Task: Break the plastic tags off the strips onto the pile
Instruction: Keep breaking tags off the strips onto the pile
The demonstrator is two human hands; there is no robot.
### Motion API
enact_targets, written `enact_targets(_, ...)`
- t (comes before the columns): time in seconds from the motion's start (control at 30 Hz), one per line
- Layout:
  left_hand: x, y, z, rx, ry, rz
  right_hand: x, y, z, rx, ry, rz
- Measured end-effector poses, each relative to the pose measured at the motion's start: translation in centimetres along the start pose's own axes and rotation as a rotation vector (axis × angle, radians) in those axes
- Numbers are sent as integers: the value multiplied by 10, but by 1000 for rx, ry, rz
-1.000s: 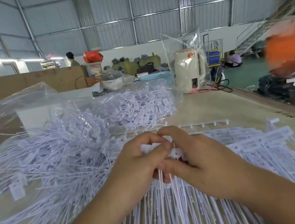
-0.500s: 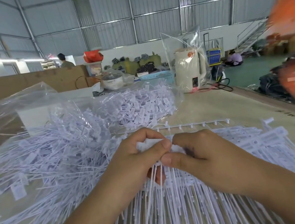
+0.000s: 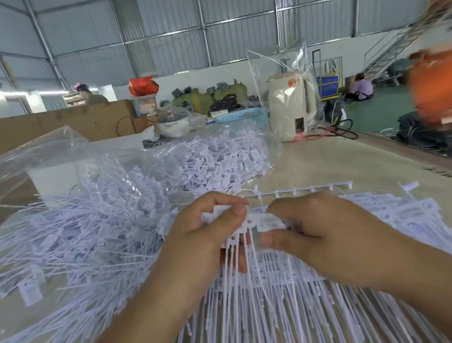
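Both hands meet at the middle of the table over a strip of white plastic tags. My left hand pinches a few tags at the strip's left end between thumb and fingers, their thin tails hanging down. My right hand grips the rest of the strip just to the right. A large pile of loose white tags spreads to the left on clear plastic sheeting. More whole strips lie stacked under and in front of my hands. A bare white runner lies just beyond my fingers.
A second heap of tags lies behind in a clear bag. A cream kettle in a plastic bag, a blue basket and a pot stand at the table's far end. Blurred orange shapes move at the right edge. Cardboard stands at back left.
My hands have drawn slightly apart. The tags in my left hand have tilted away from the part of the strip in my right. The orange shapes at right have shifted.
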State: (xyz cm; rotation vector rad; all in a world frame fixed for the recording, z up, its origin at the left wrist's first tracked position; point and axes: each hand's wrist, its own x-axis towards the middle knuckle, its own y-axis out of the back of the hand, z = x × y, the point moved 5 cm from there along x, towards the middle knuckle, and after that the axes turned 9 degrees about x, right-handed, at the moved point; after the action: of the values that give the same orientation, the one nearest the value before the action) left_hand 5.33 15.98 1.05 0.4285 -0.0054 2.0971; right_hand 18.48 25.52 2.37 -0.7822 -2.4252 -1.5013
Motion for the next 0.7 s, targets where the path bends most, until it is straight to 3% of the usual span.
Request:
enact_targets(0.17,-3,-8,7,-136,-40,107,0,1,-4,220,29,130)
enact_targets(0.3,-7,-7,9,-208,-36,152,-3,26,4,415,-43,471)
enact_targets(0.37,-8,-7,7,-188,-37,154,-5,41,12,380,-70,548)
enact_targets(0.53,-6,-6,3,-51,-5,114,-4,9,-2,211,56,142)
enact_targets(0.7,-5,-8,5,-23,-2,68,-2,-7,-14,164,105,-22)
